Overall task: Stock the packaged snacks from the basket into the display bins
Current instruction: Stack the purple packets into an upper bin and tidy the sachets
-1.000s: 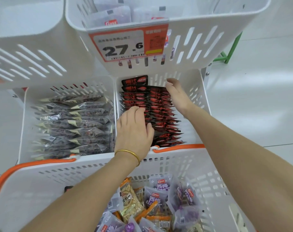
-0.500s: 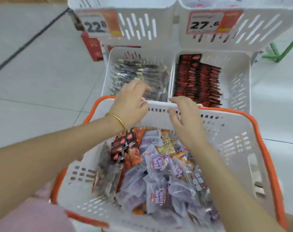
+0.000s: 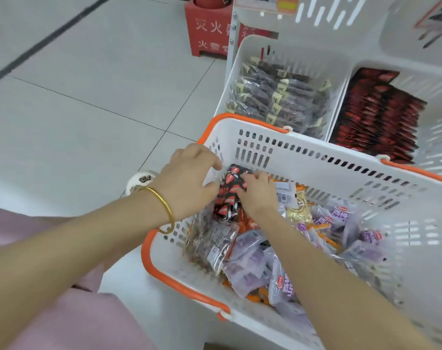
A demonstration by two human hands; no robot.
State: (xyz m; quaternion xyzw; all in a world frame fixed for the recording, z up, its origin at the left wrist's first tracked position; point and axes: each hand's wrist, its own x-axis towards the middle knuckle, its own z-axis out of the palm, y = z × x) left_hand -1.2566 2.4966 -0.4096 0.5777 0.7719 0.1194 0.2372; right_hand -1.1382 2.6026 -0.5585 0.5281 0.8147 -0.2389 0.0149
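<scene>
Pack (image 3: 230, 188), red-black, in left hand (image 3: 189, 179) and right hand (image 3: 259, 195), beside 西梅 packets (image 3: 338, 219)

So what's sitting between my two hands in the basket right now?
A black-and-red snack pack lies between the left hand and right hand, both gripping it, as the head view shows.

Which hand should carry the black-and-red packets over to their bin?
The right hand, probably. Both it and the left hand are on the black-and-red packets, but their bin lies to the right, past the basket.
</scene>
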